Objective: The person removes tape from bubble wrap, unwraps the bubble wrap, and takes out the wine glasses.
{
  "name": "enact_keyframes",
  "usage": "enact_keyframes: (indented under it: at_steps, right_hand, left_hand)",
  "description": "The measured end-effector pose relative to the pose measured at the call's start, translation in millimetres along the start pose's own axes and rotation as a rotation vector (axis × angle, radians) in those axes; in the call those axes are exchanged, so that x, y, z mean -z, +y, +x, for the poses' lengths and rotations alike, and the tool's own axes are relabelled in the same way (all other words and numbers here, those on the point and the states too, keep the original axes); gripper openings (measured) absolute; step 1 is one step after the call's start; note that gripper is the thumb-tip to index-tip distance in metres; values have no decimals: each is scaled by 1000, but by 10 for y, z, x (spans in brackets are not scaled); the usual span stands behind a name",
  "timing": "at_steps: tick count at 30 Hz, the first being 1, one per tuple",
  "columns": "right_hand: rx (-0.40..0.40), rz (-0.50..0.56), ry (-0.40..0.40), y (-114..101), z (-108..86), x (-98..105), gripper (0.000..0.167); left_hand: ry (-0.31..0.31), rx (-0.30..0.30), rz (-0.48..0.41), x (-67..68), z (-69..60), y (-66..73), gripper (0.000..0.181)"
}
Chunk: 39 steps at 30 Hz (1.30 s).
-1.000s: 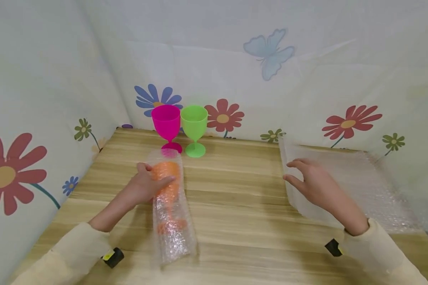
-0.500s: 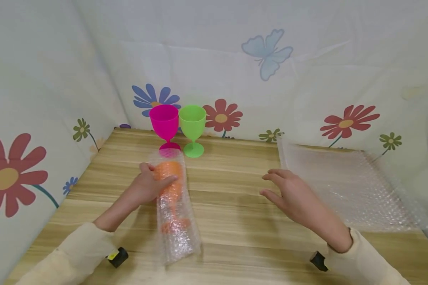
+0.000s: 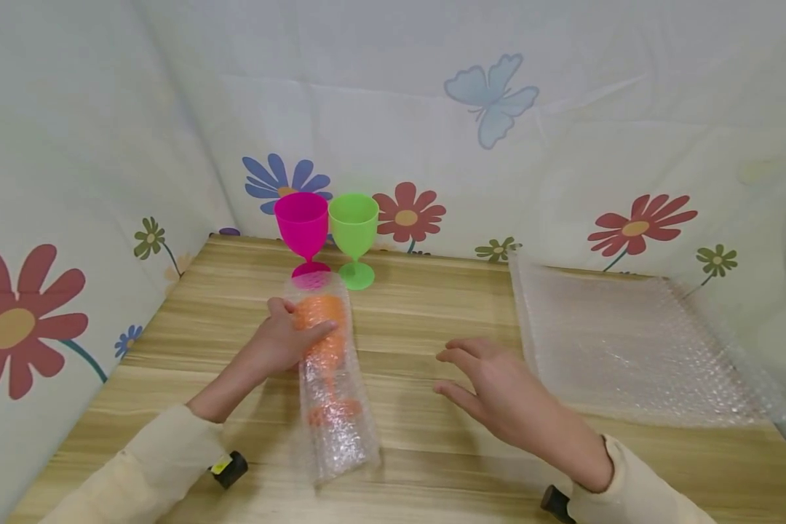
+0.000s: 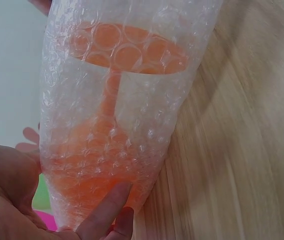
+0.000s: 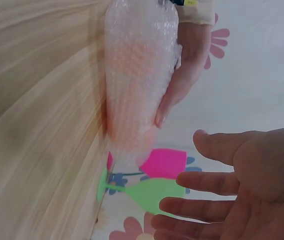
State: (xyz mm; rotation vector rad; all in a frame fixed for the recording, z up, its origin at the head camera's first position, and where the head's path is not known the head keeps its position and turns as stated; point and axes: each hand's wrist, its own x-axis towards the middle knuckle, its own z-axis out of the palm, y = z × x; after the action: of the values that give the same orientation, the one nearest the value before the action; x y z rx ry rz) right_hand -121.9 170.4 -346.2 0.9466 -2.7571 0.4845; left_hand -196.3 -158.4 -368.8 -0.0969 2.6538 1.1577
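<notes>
An orange goblet lies wrapped in bubble wrap, its bowl toward the back of the table. Around the bowl end grips my left hand, thumb on top and fingers at the far side. In the left wrist view the goblet's foot and stem show through the clear bubbles. My right hand hovers to the right of the bundle with fingers spread, touching nothing; the right wrist view shows its palm facing the wrapped goblet. A pink goblet and a green goblet stand upright behind the bundle.
A flat sheet of bubble wrap lies on the right of the wooden table. A white cloth printed with flowers and a butterfly hangs along the back and sides.
My right hand has moved left and nearer, away from the flat bubble wrap sheet toward the bundle. My left hand has shifted slightly right with the wrapped goblet.
</notes>
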Motion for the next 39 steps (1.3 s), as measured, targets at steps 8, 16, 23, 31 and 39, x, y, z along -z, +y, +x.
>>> enact_keyframes:
  at_steps: [8, 16, 23, 31, 39]
  right_hand:
    - [34, 71, -59, -188, 34, -130, 37]
    - [68, 196, -88, -416, 57, -271, 43]
    - [104, 318, -78, -518, 56, -392, 39]
    - [134, 365, -115, -537, 36, -499, 31]
    - [130, 332, -135, -547, 71, -518, 26]
  left_hand:
    - [2, -4, 3, -37, 31, 33, 87]
    - [-1, 3, -17, -80, 37, 79, 87]
    - [7, -14, -8, -114, 34, 111, 86]
    - [25, -59, 17, -130, 20, 129, 83]
    - [33, -48, 26, -145, 31, 129, 83]
